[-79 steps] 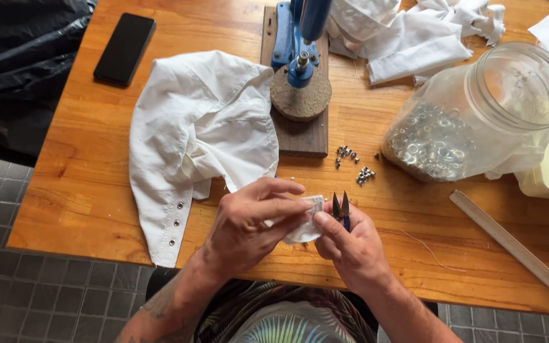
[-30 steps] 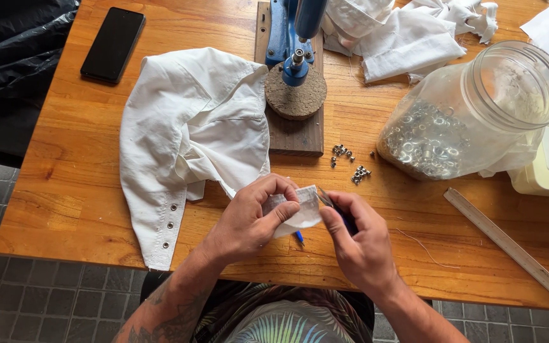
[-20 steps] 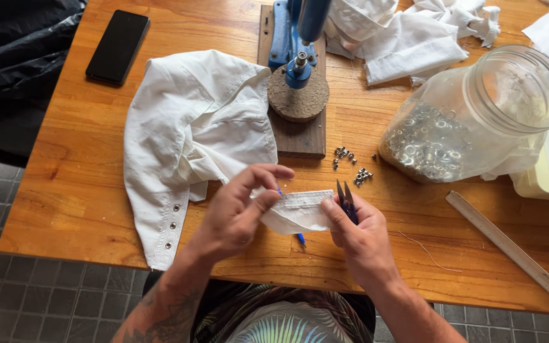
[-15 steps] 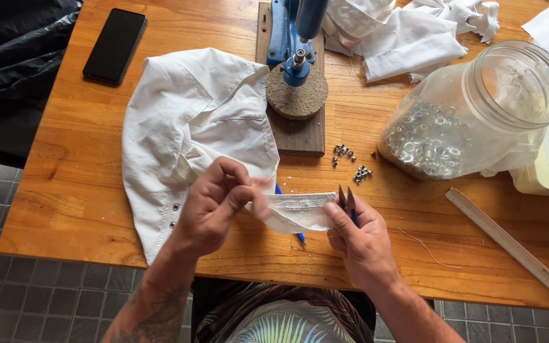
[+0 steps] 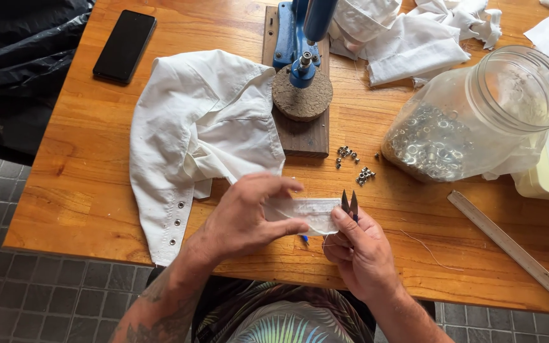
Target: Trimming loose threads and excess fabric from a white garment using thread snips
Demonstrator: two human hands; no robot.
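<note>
Now both hands pinch white fabric strip (image 5: 306, 213); right hand (image 5: 358, 251) grips snips (image 5: 349, 204) too.

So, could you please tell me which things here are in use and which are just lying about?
In use:
- left hand pinching the white strip
- right hand holding the snips and the strip's other end

Lying about:
- phone
- white garment
- blue press
- loose eyelets
- jar of eyelets
- ruler
- white scraps
</note>
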